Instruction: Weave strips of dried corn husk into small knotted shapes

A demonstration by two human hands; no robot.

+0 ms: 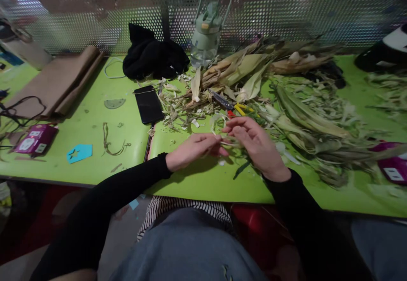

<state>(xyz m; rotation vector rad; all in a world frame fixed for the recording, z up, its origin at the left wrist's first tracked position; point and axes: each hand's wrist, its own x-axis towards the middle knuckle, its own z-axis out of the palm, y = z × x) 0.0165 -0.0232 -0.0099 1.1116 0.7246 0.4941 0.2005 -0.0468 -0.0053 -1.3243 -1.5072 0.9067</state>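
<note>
My left hand (197,147) is closed, its thumb and fingertips pinching one end of a thin pale strip of corn husk (228,142) just above the green table. From the right, my right hand (259,149) curls its fingers round the other side of the strip, partly hiding it. Just beyond my fingers, scissors (238,109) with red and yellow handles rest among husk scraps. Dry corn husks (248,69) are heaped behind them, and longer greenish husks (310,115) spread to the right of my right hand. A dark green sliver (241,169) lies below my right palm.
A black phone (149,104) lies on the green table (178,179) left of the scraps. Behind stand a pale green bottle (206,35) and a black cloth bundle (154,56). Leftward are brown paper (60,82), a purple power strip (36,139) and a blue paper piece (79,153).
</note>
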